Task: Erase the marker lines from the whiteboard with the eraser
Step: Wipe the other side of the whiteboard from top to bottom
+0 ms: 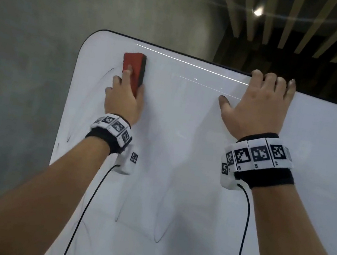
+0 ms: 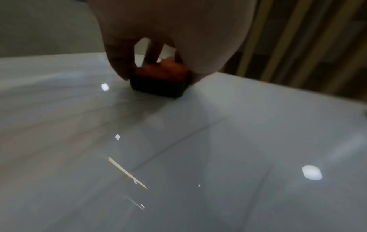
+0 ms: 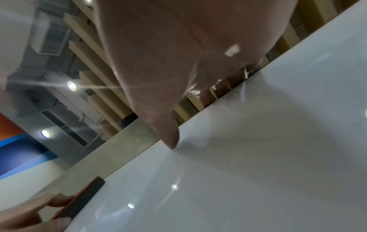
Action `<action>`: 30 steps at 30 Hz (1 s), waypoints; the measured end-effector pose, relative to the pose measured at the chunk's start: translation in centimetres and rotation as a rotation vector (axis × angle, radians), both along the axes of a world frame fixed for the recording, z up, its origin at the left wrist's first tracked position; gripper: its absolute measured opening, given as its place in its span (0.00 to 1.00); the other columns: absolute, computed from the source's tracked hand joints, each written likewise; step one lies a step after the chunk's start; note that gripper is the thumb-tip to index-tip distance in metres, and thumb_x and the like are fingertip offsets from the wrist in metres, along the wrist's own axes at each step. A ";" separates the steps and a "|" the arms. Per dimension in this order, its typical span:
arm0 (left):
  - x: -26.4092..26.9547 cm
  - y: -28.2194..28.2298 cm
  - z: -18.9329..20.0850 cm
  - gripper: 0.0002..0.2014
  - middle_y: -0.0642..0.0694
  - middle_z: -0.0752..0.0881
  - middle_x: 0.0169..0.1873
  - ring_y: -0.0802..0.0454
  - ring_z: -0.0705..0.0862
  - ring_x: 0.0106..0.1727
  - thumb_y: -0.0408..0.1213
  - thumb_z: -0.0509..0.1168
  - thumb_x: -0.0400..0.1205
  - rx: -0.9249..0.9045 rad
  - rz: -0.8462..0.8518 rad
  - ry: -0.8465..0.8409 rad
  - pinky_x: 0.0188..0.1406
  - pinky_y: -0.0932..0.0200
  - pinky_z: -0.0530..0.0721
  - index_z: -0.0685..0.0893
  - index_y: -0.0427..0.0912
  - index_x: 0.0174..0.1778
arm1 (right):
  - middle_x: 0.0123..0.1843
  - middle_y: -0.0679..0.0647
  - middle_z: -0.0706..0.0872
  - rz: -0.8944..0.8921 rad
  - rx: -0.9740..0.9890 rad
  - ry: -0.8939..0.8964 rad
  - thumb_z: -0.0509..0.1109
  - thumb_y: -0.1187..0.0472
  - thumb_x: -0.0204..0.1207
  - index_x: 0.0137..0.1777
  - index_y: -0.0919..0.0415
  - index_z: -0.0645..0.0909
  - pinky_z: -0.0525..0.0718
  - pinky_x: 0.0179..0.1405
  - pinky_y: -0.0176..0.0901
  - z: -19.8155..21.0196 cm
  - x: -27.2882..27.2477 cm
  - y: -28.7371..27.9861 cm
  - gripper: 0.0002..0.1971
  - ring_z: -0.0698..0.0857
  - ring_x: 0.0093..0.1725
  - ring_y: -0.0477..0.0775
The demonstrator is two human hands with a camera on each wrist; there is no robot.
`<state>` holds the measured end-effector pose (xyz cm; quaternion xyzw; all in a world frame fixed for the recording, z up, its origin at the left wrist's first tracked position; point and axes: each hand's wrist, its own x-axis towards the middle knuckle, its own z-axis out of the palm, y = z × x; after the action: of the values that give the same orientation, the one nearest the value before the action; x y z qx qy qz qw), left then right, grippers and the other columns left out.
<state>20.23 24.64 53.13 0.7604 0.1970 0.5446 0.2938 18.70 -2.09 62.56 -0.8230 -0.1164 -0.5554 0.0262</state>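
My left hand [image 1: 124,96] grips a red eraser [image 1: 133,66] with a dark felt underside and presses it flat on the white whiteboard [image 1: 181,151], near the board's upper left corner. In the left wrist view the eraser [image 2: 160,81] sits under my curled fingers [image 2: 119,62]. Faint black marker lines [image 1: 104,77] curve just left of the eraser, and more loops [image 1: 157,231] run lower on the board. My right hand [image 1: 260,102] lies flat on the board with its fingertips [image 1: 270,76] hooked over the top edge. The right wrist view shows the eraser [image 3: 83,199] far off at the lower left.
The board's top edge [image 1: 196,58] has a thin dark rim; its left edge [image 1: 65,111] borders a grey wall [image 1: 30,61]. A slatted wooden ceiling [image 1: 311,28] with a spot lamp lies beyond the top. Black cables [image 1: 89,203] hang from both wrist cameras.
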 end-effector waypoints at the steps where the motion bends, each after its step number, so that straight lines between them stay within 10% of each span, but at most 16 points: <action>1: 0.0 -0.5 -0.4 0.30 0.33 0.77 0.68 0.29 0.79 0.59 0.51 0.58 0.90 0.030 0.025 0.011 0.57 0.38 0.79 0.63 0.46 0.88 | 0.72 0.68 0.77 -0.001 0.000 0.001 0.68 0.36 0.77 0.78 0.66 0.70 0.52 0.88 0.67 0.0 0.0 0.0 0.40 0.72 0.76 0.72; 8: -1.7 -2.7 -3.0 0.27 0.40 0.82 0.61 0.37 0.80 0.52 0.53 0.62 0.88 0.832 -0.194 -0.087 0.50 0.41 0.85 0.74 0.48 0.82 | 0.71 0.70 0.78 -0.033 0.062 0.012 0.69 0.36 0.75 0.75 0.67 0.72 0.52 0.88 0.70 0.2 0.2 1.1 0.39 0.73 0.75 0.73; 17: 0.2 6.2 3.5 0.26 0.32 0.79 0.68 0.26 0.81 0.66 0.51 0.59 0.89 -0.204 0.024 0.073 0.61 0.38 0.78 0.67 0.45 0.82 | 0.77 0.68 0.73 0.014 -0.027 0.004 0.72 0.36 0.74 0.82 0.63 0.66 0.49 0.88 0.70 -0.8 0.5 5.2 0.44 0.67 0.81 0.73; 25: -0.3 0.4 -1.6 0.27 0.38 0.82 0.56 0.36 0.81 0.47 0.53 0.59 0.88 0.685 0.000 -0.071 0.42 0.44 0.83 0.72 0.46 0.83 | 0.77 0.69 0.73 0.013 0.018 -0.003 0.73 0.38 0.74 0.82 0.65 0.66 0.48 0.88 0.70 -0.8 0.5 5.9 0.44 0.65 0.82 0.74; 30: 0.5 7.0 0.9 0.29 0.32 0.76 0.70 0.27 0.80 0.65 0.52 0.56 0.90 -0.122 0.068 0.118 0.58 0.37 0.79 0.62 0.50 0.87 | 0.78 0.70 0.72 -0.001 0.014 0.004 0.73 0.37 0.74 0.82 0.65 0.66 0.48 0.88 0.70 -0.9 0.5 5.9 0.45 0.65 0.82 0.74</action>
<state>20.73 31.68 53.98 0.7648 0.2727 0.4954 0.3085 19.23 3.82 61.65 -0.8239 -0.1122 -0.5546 0.0320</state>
